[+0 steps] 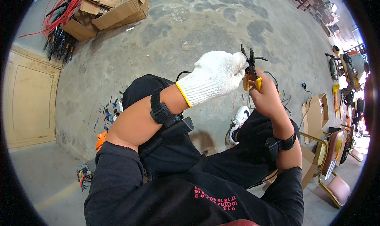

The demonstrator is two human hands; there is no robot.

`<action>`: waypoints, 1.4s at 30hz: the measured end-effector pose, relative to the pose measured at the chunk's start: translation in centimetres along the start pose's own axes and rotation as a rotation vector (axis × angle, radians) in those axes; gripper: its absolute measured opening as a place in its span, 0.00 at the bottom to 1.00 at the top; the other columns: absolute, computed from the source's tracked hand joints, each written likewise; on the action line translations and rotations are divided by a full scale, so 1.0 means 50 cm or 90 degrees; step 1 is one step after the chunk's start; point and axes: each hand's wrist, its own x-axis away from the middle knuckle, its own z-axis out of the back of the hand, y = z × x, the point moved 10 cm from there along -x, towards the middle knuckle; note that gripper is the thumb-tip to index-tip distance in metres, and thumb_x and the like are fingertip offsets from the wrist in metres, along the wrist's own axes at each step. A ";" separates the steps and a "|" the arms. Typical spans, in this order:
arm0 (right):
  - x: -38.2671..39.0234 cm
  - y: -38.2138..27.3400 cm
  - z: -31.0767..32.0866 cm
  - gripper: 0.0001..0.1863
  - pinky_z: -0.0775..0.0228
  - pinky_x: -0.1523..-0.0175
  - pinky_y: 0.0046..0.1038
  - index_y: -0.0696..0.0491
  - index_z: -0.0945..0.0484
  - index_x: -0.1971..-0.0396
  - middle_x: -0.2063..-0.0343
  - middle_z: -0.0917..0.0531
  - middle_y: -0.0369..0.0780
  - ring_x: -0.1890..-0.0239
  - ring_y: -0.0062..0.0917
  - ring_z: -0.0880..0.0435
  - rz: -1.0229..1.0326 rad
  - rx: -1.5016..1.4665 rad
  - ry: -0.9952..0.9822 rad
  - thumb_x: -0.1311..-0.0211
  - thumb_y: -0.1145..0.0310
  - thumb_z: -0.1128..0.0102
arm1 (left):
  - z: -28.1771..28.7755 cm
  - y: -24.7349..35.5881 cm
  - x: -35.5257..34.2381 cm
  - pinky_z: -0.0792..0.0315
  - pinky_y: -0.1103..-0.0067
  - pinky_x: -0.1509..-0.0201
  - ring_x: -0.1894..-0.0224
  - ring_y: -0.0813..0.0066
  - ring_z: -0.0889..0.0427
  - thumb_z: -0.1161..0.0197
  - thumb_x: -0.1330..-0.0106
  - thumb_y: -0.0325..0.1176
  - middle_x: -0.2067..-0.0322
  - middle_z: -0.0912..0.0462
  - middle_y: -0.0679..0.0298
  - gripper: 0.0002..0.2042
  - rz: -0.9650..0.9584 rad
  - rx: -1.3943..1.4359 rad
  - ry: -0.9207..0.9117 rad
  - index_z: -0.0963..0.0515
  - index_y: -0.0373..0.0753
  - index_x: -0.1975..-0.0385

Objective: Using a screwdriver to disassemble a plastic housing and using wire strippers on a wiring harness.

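Note:
My left hand [219, 69], in a white knit glove with a yellow cuff edge, is closed on a black cable [260, 58]. The cable's short end sticks out to the right, past the tool, and a dark loop shows behind the glove's cuff. My bare right hand [264, 92] grips wire-cutting pliers [251, 64] with black jaws and yellow handles. The jaws point away from me and stand apart, close against the gloved fingertips. Whether the cable lies between the blades or passes beside them I cannot tell.
Cardboard boxes [122, 14] and red cables [73, 2] lie at the far left, near a wooden door [31, 99]. Wire scraps [107, 115] litter the floor by my left knee. At right are an opened carton [316, 111] and chairs [338, 186]. Another person [352, 68] is farther off.

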 end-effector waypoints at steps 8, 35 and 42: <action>-0.007 0.008 -0.002 0.23 0.25 0.48 0.34 0.59 0.29 0.47 0.56 0.14 0.47 0.53 0.37 0.15 -0.081 -0.030 -0.016 0.44 0.87 0.56 | -0.020 -0.036 -0.003 0.28 0.74 0.74 0.79 0.66 0.21 0.44 0.29 0.37 0.76 0.17 0.58 0.10 0.088 0.346 -0.034 0.20 0.38 0.61; -0.006 0.004 0.001 0.25 0.27 0.44 0.36 0.60 0.29 0.46 0.57 0.15 0.51 0.51 0.42 0.16 -0.031 -0.029 -0.001 0.47 0.85 0.55 | -0.008 -0.016 -0.004 0.23 0.66 0.66 0.71 0.54 0.16 0.42 0.33 0.38 0.73 0.17 0.51 0.10 0.033 0.010 -0.001 0.20 0.40 0.60; 0.000 0.008 0.006 0.28 0.28 0.43 0.35 0.59 0.30 0.43 0.55 0.15 0.50 0.51 0.42 0.16 -0.030 0.006 0.013 0.48 0.86 0.55 | -0.042 -0.031 0.008 0.28 0.76 0.72 0.78 0.78 0.25 0.46 0.25 0.40 0.77 0.20 0.68 0.15 0.178 0.521 -0.171 0.20 0.33 0.60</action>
